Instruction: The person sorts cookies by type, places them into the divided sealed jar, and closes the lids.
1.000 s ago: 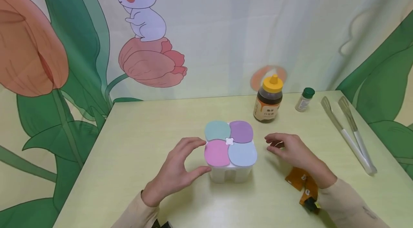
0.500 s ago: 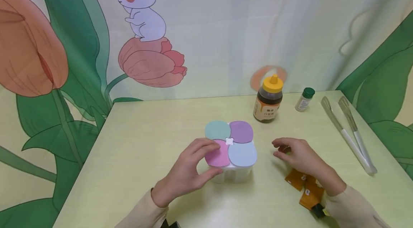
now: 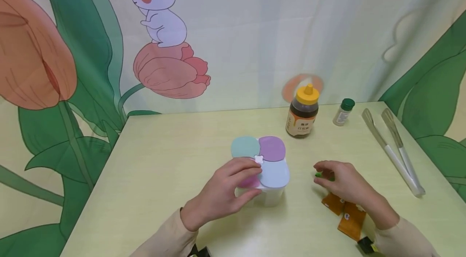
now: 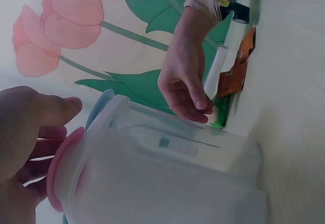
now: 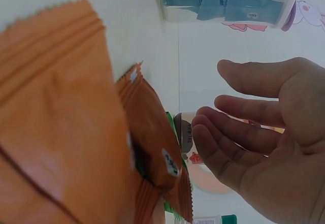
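A white box (image 3: 274,197) with four coloured petal-shaped lids stands at mid-table. My left hand (image 3: 227,184) is over its front left, fingers above the pink lid (image 3: 248,183), thumb lower by the box's front. In the left wrist view the thumb is apart from the pink lid and the fingers lie behind it. My right hand (image 3: 344,180) hovers right of the box, fingers loosely bent, over a small green packet (image 4: 220,113) mostly hidden by it. Orange packets (image 3: 353,222) lie beneath its wrist. The right wrist view shows space between the thumb and fingers, with nothing held.
A honey bottle (image 3: 302,117) with a yellow cap stands behind the box. Right of it is a small jar (image 3: 344,113) with a green lid. White-handled tongs (image 3: 398,160) lie along the table's right side. Blue packets (image 5: 236,3) show through the box's wall.
My left hand has moved right, from beside the box to over the pink lid. My right hand has drawn away from the box, right and nearer to me. The box stays put.
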Action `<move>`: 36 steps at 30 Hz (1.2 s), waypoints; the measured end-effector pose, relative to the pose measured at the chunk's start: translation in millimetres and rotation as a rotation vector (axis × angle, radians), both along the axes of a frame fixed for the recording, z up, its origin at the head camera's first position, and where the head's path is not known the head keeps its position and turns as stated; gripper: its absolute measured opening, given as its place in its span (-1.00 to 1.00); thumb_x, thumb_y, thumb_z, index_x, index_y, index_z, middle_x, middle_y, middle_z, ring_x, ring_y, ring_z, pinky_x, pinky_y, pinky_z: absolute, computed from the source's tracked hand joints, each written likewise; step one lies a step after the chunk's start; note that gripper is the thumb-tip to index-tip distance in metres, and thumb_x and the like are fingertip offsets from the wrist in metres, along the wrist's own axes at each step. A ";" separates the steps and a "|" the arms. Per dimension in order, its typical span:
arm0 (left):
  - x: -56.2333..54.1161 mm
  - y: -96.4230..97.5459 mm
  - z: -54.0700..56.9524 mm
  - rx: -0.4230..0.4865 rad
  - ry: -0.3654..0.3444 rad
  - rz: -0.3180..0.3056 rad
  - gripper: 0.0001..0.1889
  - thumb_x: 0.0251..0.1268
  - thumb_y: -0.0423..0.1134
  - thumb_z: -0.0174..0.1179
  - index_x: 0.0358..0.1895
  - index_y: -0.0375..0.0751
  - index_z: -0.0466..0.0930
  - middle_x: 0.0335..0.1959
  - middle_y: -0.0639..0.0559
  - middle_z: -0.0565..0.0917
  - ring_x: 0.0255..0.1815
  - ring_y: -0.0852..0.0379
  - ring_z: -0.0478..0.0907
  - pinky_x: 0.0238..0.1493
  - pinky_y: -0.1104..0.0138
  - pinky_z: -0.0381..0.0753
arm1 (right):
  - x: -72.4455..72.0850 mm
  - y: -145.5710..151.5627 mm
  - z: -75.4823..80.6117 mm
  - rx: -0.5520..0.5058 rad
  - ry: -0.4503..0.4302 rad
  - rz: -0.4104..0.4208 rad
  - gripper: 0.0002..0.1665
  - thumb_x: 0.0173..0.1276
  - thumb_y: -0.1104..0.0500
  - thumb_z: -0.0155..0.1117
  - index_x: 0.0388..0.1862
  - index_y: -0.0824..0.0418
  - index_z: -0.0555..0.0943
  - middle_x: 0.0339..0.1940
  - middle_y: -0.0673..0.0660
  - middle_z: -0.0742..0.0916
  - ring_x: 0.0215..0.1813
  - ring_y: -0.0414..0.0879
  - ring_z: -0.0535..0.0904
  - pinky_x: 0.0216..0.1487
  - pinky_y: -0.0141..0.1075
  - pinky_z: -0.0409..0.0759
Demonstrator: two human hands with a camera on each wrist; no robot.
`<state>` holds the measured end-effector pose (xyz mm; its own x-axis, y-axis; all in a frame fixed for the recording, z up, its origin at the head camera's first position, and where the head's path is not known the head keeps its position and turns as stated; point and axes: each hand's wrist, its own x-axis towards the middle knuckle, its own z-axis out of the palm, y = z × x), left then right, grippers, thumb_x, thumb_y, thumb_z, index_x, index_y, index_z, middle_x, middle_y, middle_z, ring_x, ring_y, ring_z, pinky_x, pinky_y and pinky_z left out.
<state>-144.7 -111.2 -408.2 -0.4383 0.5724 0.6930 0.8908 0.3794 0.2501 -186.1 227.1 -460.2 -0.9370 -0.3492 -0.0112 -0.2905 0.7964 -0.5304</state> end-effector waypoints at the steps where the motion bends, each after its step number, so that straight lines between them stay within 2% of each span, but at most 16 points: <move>1: -0.4 1.8 0.8 -0.008 0.002 0.002 -0.56 0.01 -0.23 0.49 -0.02 -0.32 0.64 0.01 -0.08 0.65 0.13 0.03 0.56 0.26 0.34 0.53 | 1.2 0.6 0.1 0.006 -0.005 -0.007 -0.59 0.26 0.10 0.40 0.04 0.26 0.64 -0.11 0.11 0.75 -0.17 -0.09 0.66 -0.14 -0.14 0.72; 9: -3.7 14.8 5.2 -0.053 0.037 -0.002 -0.63 0.05 -0.20 0.46 -0.07 -0.27 0.66 -0.07 0.00 0.67 0.04 0.09 0.59 0.20 0.42 0.54 | 7.0 6.3 1.1 0.023 -0.017 -0.024 -0.54 0.21 0.08 0.45 0.03 0.27 0.64 -0.11 0.13 0.75 -0.17 -0.05 0.65 -0.16 -0.13 0.71; 16: -4.6 23.9 8.8 -0.143 0.089 0.000 -0.62 0.08 -0.17 0.45 -0.06 -0.26 0.65 -0.05 0.01 0.66 0.06 0.09 0.59 0.25 0.39 0.51 | 13.5 10.9 1.0 0.055 -0.041 -0.043 -0.51 0.18 0.05 0.48 0.02 0.28 0.64 -0.16 0.11 0.74 -0.19 -0.08 0.62 -0.17 -0.14 0.70; 22: -1.8 28.4 9.8 -0.197 0.053 0.033 -0.62 0.09 -0.14 0.44 -0.04 -0.24 0.66 -0.03 0.02 0.66 0.09 0.10 0.57 0.30 0.40 0.46 | 15.4 14.8 0.7 0.117 -0.063 -0.053 -0.53 0.13 0.05 0.50 -0.04 0.27 0.65 -0.26 0.03 0.72 -0.29 -0.14 0.54 -0.28 -0.27 0.60; 25: -2.0 30.1 10.0 -0.216 0.034 0.049 -0.64 0.09 -0.16 0.44 -0.06 -0.23 0.66 -0.04 0.04 0.66 0.07 0.11 0.56 0.27 0.41 0.48 | 15.6 16.5 0.7 0.145 -0.076 -0.063 -0.51 0.12 0.05 0.51 -0.03 0.29 0.65 -0.25 0.05 0.71 -0.29 -0.12 0.53 -0.28 -0.25 0.60; 28: -1.5 30.8 10.4 -0.235 0.020 0.060 -0.65 0.08 -0.16 0.44 -0.07 -0.22 0.66 -0.05 0.05 0.65 0.06 0.12 0.55 0.24 0.41 0.49 | 16.9 16.7 0.1 0.177 -0.058 -0.063 -0.46 0.09 0.03 0.53 -0.03 0.32 0.65 -0.23 0.09 0.71 -0.28 -0.09 0.53 -0.24 -0.15 0.63; 32: -1.5 32.4 11.9 -0.261 0.014 0.068 -0.65 0.08 -0.16 0.44 -0.08 -0.22 0.66 -0.07 0.06 0.64 0.03 0.13 0.53 0.18 0.42 0.51 | 20.6 17.7 -2.6 0.224 0.021 -0.062 -0.40 0.01 0.00 0.57 -0.04 0.33 0.65 -0.16 0.18 0.72 -0.19 0.02 0.57 -0.11 0.02 0.64; 36: -1.3 33.6 13.2 -0.271 0.017 0.081 -0.67 0.07 -0.16 0.44 -0.12 -0.22 0.68 -0.08 0.06 0.63 -0.01 0.15 0.52 0.12 0.43 0.53 | 23.8 18.0 -5.5 0.250 0.080 -0.065 -0.34 -0.06 -0.02 0.60 -0.02 0.31 0.65 -0.15 0.23 0.69 -0.18 0.06 0.57 -0.14 0.03 0.64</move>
<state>-146.0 -77.6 -394.9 -0.4799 0.7014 0.5269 0.8581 0.5005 0.1153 -162.3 245.1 -465.7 -0.9588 -0.2837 -0.0149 -0.2671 0.9182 -0.2926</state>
